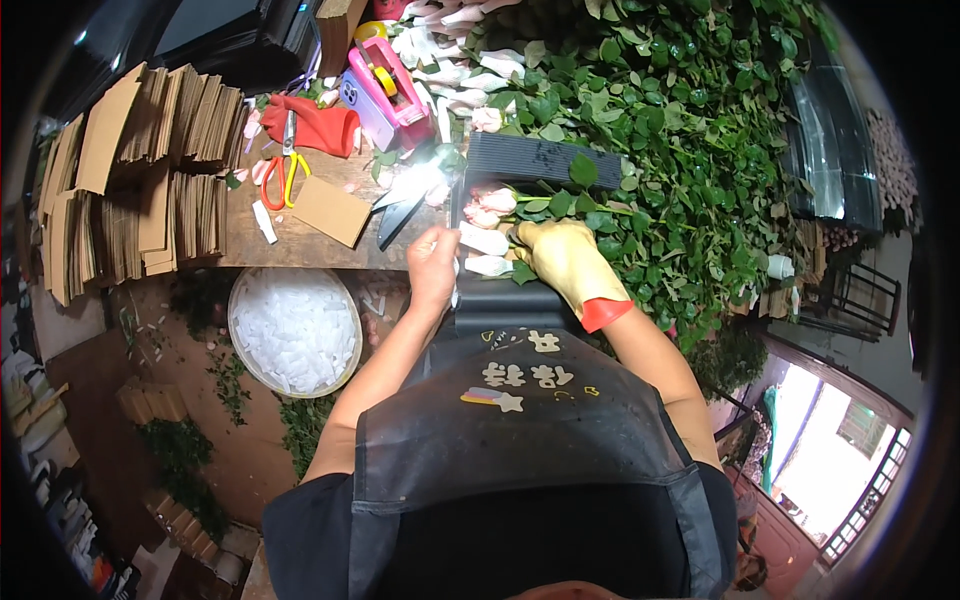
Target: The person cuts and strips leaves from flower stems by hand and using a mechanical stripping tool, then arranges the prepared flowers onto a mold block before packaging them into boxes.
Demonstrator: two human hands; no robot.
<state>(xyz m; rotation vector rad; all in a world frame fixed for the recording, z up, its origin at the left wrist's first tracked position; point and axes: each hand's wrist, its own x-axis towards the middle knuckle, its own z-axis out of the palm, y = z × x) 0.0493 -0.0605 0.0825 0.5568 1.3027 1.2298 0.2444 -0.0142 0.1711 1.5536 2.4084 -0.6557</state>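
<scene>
My bare left hand [433, 268] has its fingers curled at the tip of a rose bud in a white net sleeve [484, 239]. Whether anything is pinched in those fingers is hidden. A yellow rubber glove with a red cuff covers my right hand [571, 262], which is closed around the stem end of that sleeved bud. Just below lies a second sleeved bud [489, 265]. Pale pink roses [489, 205] rest above them, stems pointing right. Everything here lies beside a black ridged block [544, 161] and over a black padded edge [514, 304].
Scissors [285, 169], a red glove [315, 127], a pink tape dispenser [390, 90], a phone [369, 109] and a cardboard piece [331, 210] lie left. Cardboard stacks [142, 150] stand beyond. A tub of white strips [296, 330] sits below. Leafy rose stems [690, 142] heap at right.
</scene>
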